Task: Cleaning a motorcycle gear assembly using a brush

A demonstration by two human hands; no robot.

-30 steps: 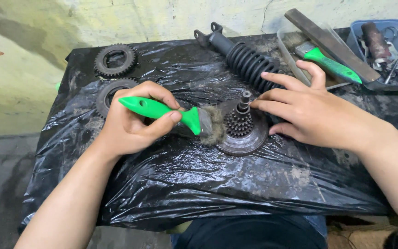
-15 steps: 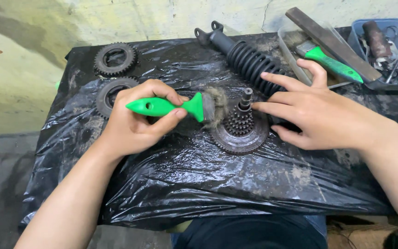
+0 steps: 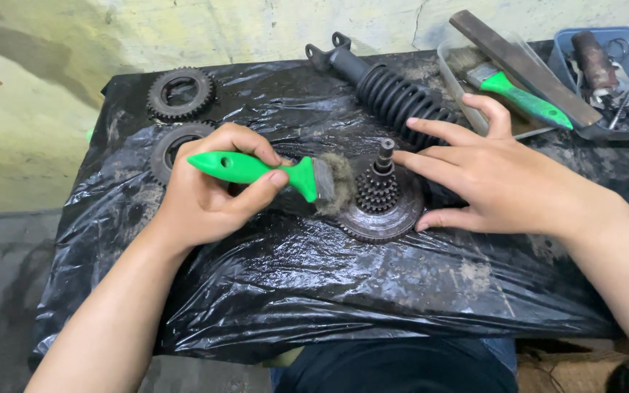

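Note:
My left hand (image 3: 209, 189) grips a green-handled paintbrush (image 3: 271, 172); its dirty bristles press against the left side of a grimy stepped gear cluster (image 3: 381, 200) standing upright on a table covered in black plastic sheet (image 3: 329, 284). My right hand (image 3: 493, 175) rests with fingers spread on the right side of the gear cluster, fingertips touching its rim and upper steps.
Two loose toothed gear rings (image 3: 180, 92) (image 3: 172, 145) lie at the table's back left. A black shock absorber with coil spring (image 3: 391, 91) lies behind the cluster. A second green-handled brush (image 3: 522, 98), a long flat file (image 3: 522, 65) and a blue tray of tools (image 3: 613, 65) sit back right.
The brush has swept from the lower left of the gear cluster upward along its left side. My right hand stays on the cluster, shifted only slightly.

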